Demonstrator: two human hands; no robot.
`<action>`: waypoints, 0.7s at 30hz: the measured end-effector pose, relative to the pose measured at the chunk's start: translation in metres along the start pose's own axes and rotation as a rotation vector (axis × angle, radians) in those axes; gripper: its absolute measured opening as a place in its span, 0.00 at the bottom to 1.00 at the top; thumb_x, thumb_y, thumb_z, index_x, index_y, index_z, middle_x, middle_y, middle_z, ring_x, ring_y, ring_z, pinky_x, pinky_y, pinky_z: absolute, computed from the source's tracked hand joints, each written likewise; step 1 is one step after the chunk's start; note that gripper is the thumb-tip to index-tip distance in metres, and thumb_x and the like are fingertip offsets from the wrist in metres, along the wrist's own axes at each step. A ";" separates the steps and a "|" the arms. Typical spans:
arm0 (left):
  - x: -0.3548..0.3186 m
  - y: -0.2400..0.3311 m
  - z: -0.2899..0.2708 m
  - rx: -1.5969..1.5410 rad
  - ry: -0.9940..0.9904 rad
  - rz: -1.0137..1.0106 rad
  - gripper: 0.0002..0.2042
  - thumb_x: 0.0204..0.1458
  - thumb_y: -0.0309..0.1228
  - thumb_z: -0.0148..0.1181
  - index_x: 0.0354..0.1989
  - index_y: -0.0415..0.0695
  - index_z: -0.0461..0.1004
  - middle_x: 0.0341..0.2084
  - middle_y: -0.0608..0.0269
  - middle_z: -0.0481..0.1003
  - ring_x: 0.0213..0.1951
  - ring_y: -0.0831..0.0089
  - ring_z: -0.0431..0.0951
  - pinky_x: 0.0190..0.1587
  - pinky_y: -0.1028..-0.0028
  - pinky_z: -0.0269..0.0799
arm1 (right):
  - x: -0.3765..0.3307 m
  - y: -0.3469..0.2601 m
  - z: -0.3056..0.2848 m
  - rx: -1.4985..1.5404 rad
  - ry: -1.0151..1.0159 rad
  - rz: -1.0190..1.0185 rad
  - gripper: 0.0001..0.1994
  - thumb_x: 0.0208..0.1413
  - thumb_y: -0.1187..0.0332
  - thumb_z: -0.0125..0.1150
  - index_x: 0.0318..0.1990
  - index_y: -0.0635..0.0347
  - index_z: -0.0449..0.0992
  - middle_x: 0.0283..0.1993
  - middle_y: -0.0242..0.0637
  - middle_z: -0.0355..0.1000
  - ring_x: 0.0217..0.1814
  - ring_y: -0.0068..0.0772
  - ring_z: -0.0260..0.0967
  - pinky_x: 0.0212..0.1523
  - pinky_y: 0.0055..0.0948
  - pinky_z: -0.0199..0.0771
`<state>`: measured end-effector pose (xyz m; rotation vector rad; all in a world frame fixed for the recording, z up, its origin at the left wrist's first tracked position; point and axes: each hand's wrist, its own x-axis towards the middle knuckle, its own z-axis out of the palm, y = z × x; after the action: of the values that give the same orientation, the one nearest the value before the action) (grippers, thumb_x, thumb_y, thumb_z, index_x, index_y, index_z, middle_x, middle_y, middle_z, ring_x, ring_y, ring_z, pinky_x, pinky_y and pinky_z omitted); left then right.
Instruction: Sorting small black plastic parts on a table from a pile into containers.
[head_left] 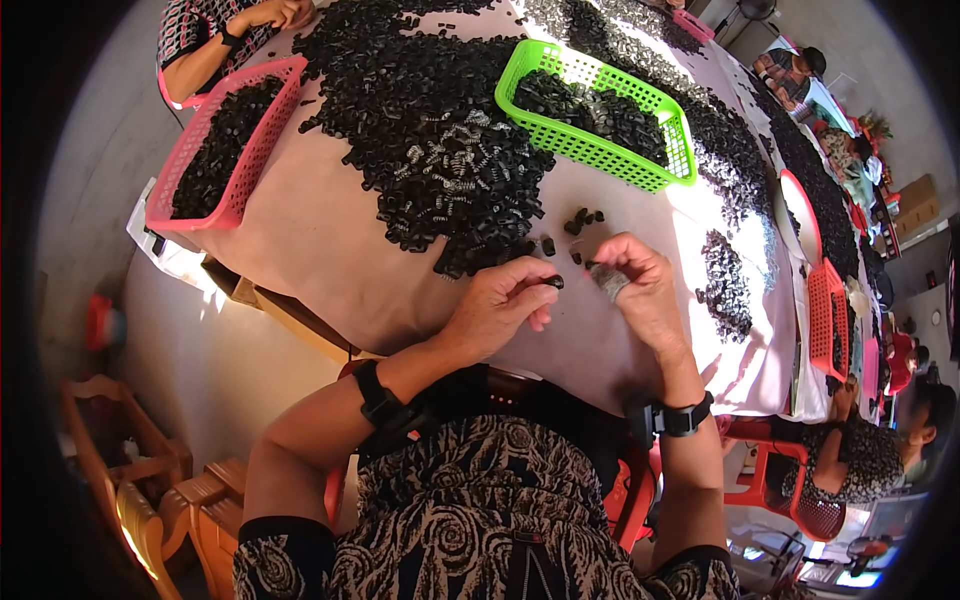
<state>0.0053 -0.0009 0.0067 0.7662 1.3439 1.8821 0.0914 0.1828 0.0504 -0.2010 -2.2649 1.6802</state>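
My left hand (490, 308) pinches a small black plastic part (553, 282) between thumb and fingertips, just above the cloth. Close beside it on the right, my right hand (648, 295) is closed, with its fingertips together. A grey wrap (608, 283) shows at its fingers, and whatever dark bit they pinch is too small to make out. A few loose black parts (583, 218) lie just beyond my hands. Farther off spreads a large heap of black parts (390, 130), with small metal springs (455, 165) scattered over its near portion.
A green basket (590, 148) of black parts stands beyond my hands; a pink basket (262, 145) sits at the table's left edge. More heaps (725, 285) lie to the right, near a red basket (822, 320). Another person's hands (275, 14) are at the far left; others sit along the right.
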 end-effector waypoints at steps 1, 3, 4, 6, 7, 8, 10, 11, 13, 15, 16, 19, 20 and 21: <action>0.000 0.000 0.000 -0.022 -0.003 0.008 0.09 0.56 0.24 0.53 0.44 0.35 0.70 0.27 0.66 0.72 0.27 0.82 0.73 0.31 0.79 0.73 | -0.002 -0.003 0.007 0.015 -0.025 0.001 0.05 0.51 0.83 0.56 0.33 0.62 0.70 0.30 0.23 0.68 0.32 0.11 0.62 0.35 0.15 0.65; 0.000 0.000 -0.001 -0.020 -0.010 0.007 0.09 0.56 0.24 0.53 0.44 0.35 0.70 0.26 0.66 0.72 0.27 0.82 0.73 0.31 0.79 0.73 | -0.005 -0.009 0.014 0.011 -0.084 -0.002 0.06 0.52 0.83 0.53 0.35 0.63 0.69 0.31 0.25 0.69 0.34 0.13 0.63 0.36 0.17 0.65; 0.000 0.000 -0.002 -0.019 -0.019 0.006 0.09 0.56 0.24 0.53 0.44 0.35 0.70 0.26 0.66 0.72 0.27 0.82 0.73 0.31 0.79 0.73 | -0.006 -0.010 0.017 0.011 -0.085 -0.002 0.06 0.52 0.83 0.53 0.35 0.63 0.69 0.31 0.25 0.69 0.34 0.13 0.63 0.36 0.17 0.65; -0.001 0.000 -0.001 -0.035 -0.013 0.004 0.09 0.56 0.24 0.53 0.45 0.35 0.70 0.26 0.66 0.72 0.27 0.82 0.73 0.31 0.79 0.73 | -0.008 -0.011 0.020 -0.097 -0.097 -0.034 0.06 0.52 0.83 0.51 0.36 0.63 0.68 0.31 0.27 0.69 0.34 0.16 0.64 0.37 0.19 0.66; -0.002 0.000 -0.001 -0.050 -0.009 0.002 0.09 0.56 0.23 0.53 0.45 0.35 0.70 0.26 0.66 0.72 0.27 0.82 0.73 0.31 0.79 0.73 | -0.008 -0.012 0.020 -0.104 -0.097 -0.030 0.07 0.51 0.84 0.50 0.37 0.64 0.68 0.30 0.30 0.69 0.35 0.18 0.64 0.38 0.20 0.67; -0.002 -0.001 -0.001 -0.051 -0.007 0.000 0.09 0.56 0.23 0.53 0.45 0.35 0.70 0.26 0.66 0.72 0.27 0.82 0.73 0.31 0.79 0.73 | -0.008 -0.012 0.020 -0.103 -0.100 -0.028 0.07 0.51 0.84 0.50 0.37 0.64 0.68 0.30 0.30 0.69 0.35 0.18 0.64 0.38 0.20 0.67; -0.001 -0.001 -0.002 0.016 -0.026 0.034 0.09 0.56 0.23 0.53 0.45 0.35 0.70 0.26 0.66 0.72 0.27 0.82 0.73 0.31 0.79 0.73 | -0.008 -0.010 0.019 -0.169 -0.122 -0.080 0.08 0.48 0.84 0.50 0.36 0.64 0.68 0.29 0.33 0.69 0.32 0.21 0.66 0.36 0.22 0.68; -0.001 -0.001 -0.002 0.015 -0.026 0.033 0.09 0.56 0.23 0.53 0.45 0.35 0.70 0.26 0.66 0.72 0.27 0.82 0.73 0.31 0.79 0.73 | -0.008 -0.009 0.019 -0.169 -0.122 -0.079 0.08 0.48 0.84 0.50 0.36 0.64 0.68 0.29 0.33 0.69 0.32 0.21 0.66 0.36 0.22 0.68; 0.000 0.000 -0.002 -0.005 -0.038 0.021 0.09 0.56 0.23 0.52 0.45 0.35 0.70 0.26 0.66 0.72 0.27 0.83 0.72 0.31 0.80 0.73 | -0.008 -0.007 0.020 -0.252 -0.105 -0.128 0.09 0.46 0.84 0.51 0.36 0.63 0.67 0.28 0.37 0.69 0.30 0.28 0.67 0.34 0.25 0.68; -0.001 -0.001 -0.002 0.001 -0.033 0.019 0.09 0.57 0.23 0.52 0.44 0.35 0.70 0.25 0.66 0.72 0.27 0.83 0.72 0.31 0.80 0.73 | -0.009 -0.016 0.022 -0.295 -0.114 -0.113 0.10 0.45 0.84 0.51 0.36 0.63 0.67 0.28 0.38 0.68 0.30 0.32 0.68 0.34 0.27 0.69; -0.001 -0.001 -0.002 0.006 -0.029 0.019 0.09 0.57 0.23 0.52 0.44 0.35 0.70 0.25 0.66 0.72 0.27 0.83 0.72 0.32 0.80 0.73 | -0.009 -0.020 0.023 -0.339 -0.121 -0.098 0.10 0.44 0.84 0.51 0.36 0.62 0.67 0.28 0.40 0.68 0.29 0.36 0.68 0.33 0.29 0.69; -0.001 0.001 0.000 0.019 -0.036 0.025 0.08 0.57 0.23 0.51 0.44 0.35 0.70 0.25 0.66 0.72 0.27 0.83 0.72 0.31 0.80 0.73 | -0.009 -0.024 0.023 -0.427 -0.126 -0.204 0.12 0.42 0.85 0.52 0.36 0.62 0.67 0.28 0.41 0.68 0.30 0.42 0.69 0.33 0.32 0.69; -0.001 0.001 0.000 0.020 -0.036 0.023 0.08 0.57 0.23 0.51 0.44 0.35 0.70 0.25 0.66 0.72 0.27 0.83 0.72 0.31 0.80 0.73 | -0.009 -0.025 0.023 -0.426 -0.126 -0.203 0.12 0.42 0.85 0.52 0.36 0.62 0.67 0.28 0.41 0.68 0.30 0.42 0.69 0.33 0.32 0.69; -0.001 0.002 -0.001 0.033 -0.041 0.027 0.08 0.57 0.23 0.51 0.44 0.35 0.70 0.25 0.66 0.72 0.27 0.83 0.72 0.31 0.80 0.73 | -0.008 -0.027 0.023 -0.453 -0.137 -0.234 0.12 0.41 0.85 0.52 0.36 0.62 0.67 0.28 0.42 0.68 0.31 0.45 0.69 0.33 0.33 0.69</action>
<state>0.0053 -0.0025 0.0079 0.8390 1.3482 1.8599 0.0939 0.1516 0.0684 0.0818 -2.6254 1.0810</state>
